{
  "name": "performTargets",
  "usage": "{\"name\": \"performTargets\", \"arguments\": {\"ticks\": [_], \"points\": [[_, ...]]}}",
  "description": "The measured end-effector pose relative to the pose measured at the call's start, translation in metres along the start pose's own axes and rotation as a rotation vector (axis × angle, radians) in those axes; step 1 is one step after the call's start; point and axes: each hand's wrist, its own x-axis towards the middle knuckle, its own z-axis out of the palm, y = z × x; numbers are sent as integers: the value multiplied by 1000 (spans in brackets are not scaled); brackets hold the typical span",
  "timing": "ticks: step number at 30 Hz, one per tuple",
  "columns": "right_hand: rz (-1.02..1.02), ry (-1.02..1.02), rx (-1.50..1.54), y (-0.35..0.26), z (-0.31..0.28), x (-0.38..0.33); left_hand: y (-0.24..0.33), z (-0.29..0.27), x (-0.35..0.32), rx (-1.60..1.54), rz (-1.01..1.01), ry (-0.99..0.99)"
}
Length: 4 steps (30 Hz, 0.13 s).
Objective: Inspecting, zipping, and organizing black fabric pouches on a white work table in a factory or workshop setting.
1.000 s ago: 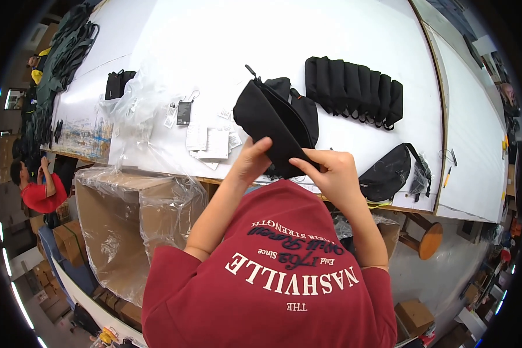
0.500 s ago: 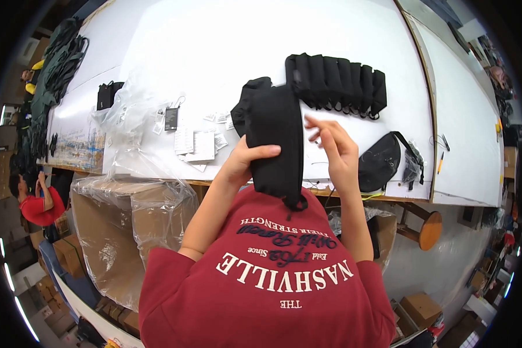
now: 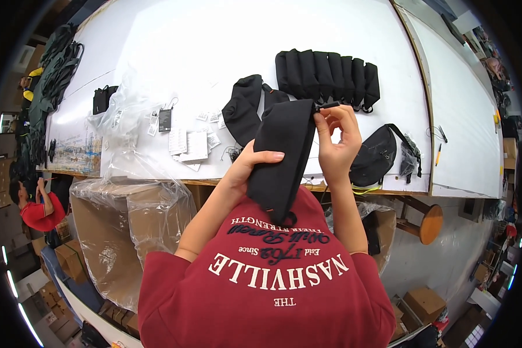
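A black fabric pouch [image 3: 285,139] hangs tilted in front of my chest, above the near table edge. My left hand [image 3: 246,168] grips its left side, thumb lying across the front. At the pouch's upper right corner, my right hand [image 3: 342,139] pinches a short black strap end [image 3: 329,105] between thumb and fingertips. Whether a buckle is on that end is too small to tell. Just beyond the pouch, another black pouch [image 3: 243,107] lies on the white table. A row of several similar black pouches [image 3: 330,75] stands farther back.
Paper tags [image 3: 190,144] and clear plastic bags [image 3: 122,113] lie to the left. A black waist bag [image 3: 377,152] and an orange pen [image 3: 438,153] are on the right. Below the table edge stand a plastic-lined carton [image 3: 107,232] and a wooden stool [image 3: 430,223]. Another person [image 3: 40,206] is at far left.
My right hand has moved up to the pouch's top corner and closed on the strap end. The held pouch has tilted and come lower, uncovering more of the pouch behind it.
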Motion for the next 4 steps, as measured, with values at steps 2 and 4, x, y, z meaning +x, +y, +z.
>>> {"name": "performTargets", "arguments": {"ticks": [2,4], "points": [[-8,0,-8,-1,-3,-4,0,-2,-1,-28,-8,-15],[-2,-23,-16,-2,-7,-9,0,-3,-2,-57,-18,-32]]}}
